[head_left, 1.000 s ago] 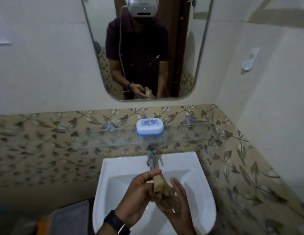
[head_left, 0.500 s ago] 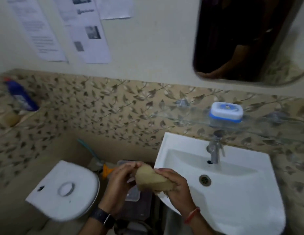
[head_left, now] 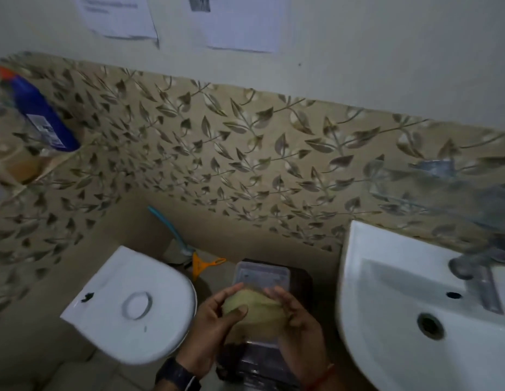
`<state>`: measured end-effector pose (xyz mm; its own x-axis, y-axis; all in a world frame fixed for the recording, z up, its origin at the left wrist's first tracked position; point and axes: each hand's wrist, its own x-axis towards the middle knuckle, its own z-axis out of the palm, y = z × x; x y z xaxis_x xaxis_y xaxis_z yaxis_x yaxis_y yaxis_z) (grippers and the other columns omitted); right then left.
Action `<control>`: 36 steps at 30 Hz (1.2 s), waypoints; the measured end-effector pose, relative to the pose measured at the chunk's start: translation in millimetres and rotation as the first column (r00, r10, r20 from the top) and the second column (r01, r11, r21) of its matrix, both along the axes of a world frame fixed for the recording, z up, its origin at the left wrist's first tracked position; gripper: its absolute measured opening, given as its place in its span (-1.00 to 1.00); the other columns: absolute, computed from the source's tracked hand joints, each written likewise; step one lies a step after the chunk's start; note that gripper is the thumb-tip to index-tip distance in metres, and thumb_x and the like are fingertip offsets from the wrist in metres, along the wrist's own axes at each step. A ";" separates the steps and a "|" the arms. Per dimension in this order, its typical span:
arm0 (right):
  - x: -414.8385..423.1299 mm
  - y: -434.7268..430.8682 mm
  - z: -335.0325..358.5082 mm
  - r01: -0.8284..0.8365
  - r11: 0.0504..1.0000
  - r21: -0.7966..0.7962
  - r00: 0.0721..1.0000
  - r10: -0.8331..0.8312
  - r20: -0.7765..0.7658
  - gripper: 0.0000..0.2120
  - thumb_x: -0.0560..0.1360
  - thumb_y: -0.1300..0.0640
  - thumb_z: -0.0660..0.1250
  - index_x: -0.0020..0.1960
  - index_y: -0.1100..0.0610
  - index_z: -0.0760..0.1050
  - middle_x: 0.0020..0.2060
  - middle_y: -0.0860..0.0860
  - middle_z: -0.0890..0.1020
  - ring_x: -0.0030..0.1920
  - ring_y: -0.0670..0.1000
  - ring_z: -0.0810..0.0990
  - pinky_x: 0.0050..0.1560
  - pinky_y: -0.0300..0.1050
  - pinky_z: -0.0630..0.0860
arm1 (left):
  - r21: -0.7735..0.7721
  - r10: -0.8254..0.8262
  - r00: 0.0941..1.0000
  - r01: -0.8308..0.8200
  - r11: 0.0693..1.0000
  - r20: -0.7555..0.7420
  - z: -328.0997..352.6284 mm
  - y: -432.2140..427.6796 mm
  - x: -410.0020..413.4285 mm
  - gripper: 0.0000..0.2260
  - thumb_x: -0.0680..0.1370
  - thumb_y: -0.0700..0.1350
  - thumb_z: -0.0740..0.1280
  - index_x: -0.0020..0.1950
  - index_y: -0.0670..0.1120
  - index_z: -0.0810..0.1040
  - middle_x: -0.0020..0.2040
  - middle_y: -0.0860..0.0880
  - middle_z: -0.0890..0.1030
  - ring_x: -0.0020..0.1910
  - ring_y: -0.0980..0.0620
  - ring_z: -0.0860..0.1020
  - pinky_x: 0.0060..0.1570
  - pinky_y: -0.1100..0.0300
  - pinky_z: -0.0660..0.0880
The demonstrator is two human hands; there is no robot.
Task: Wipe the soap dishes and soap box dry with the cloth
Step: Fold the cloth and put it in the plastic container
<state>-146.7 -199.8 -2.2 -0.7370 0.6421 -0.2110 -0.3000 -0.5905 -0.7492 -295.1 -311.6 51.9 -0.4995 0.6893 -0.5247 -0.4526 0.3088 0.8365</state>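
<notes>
Clutching a balled cloth (head_left: 254,309) in left hand (head_left: 212,331) and right hand (head_left: 300,328) over a clear plastic container (head_left: 262,273); toilet cistern (head_left: 110,280) at nine o'clock, basin (head_left: 386,311) at three, leaf-patterned tiles (head_left: 245,153) at twelve.

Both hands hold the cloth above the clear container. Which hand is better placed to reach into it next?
Probably the right hand: it overlaps the right edge of the clear container, while the left hand sits beside it, thumb across the cloth.
</notes>
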 end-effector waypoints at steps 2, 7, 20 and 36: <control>-21.5 10.7 -14.7 0.070 0.996 -0.052 0.992 -0.064 0.108 -0.41 0.50 0.10 0.36 0.44 0.34 0.33 0.43 0.36 0.34 0.41 0.23 0.45 0.39 0.17 0.42 | -0.005 -0.069 0.987 0.069 0.998 -0.148 -24.0 5.9 -27.4 -0.61 0.48 -0.42 0.44 0.25 -0.12 0.62 0.13 -0.15 0.72 0.11 -0.09 0.68 -0.02 0.15 0.65; -64.1 33.0 -72.9 -0.267 0.912 0.311 0.835 0.058 0.547 -0.53 0.34 0.28 0.50 0.22 0.04 0.58 0.07 0.08 0.69 0.04 -0.07 0.68 0.01 -0.13 0.63 | -0.120 -0.369 0.817 0.354 0.927 -0.443 -79.2 32.0 -81.9 -0.52 0.39 -0.35 0.50 0.23 0.02 0.57 0.13 0.17 0.66 0.13 0.15 0.62 0.08 0.30 0.55; -96.0 105.4 -176.4 -0.542 0.529 0.653 0.681 -0.180 0.710 -0.58 0.22 0.42 0.31 -0.29 -0.11 0.31 -0.26 -0.06 0.51 -0.19 -0.06 0.50 -0.21 -0.12 0.43 | -0.539 -0.636 0.125 0.423 0.728 -0.761 -207.5 108.5 -121.4 -0.90 0.27 -0.17 0.30 -0.28 0.02 0.53 -0.26 0.03 0.62 -0.17 -0.08 0.59 -0.28 0.08 0.52; -105.7 117.6 -301.4 -0.756 0.325 0.568 0.545 -0.168 0.821 -0.67 0.49 0.06 0.19 0.14 0.04 0.64 0.16 0.03 0.69 0.21 0.08 0.61 0.35 -0.08 0.44 | -0.809 -0.710 -0.396 0.366 0.459 -0.582 -313.2 113.6 -143.0 -0.80 0.17 -0.02 0.50 -0.26 0.01 0.61 -0.34 0.02 0.62 -0.20 -0.13 0.59 -0.31 0.08 0.48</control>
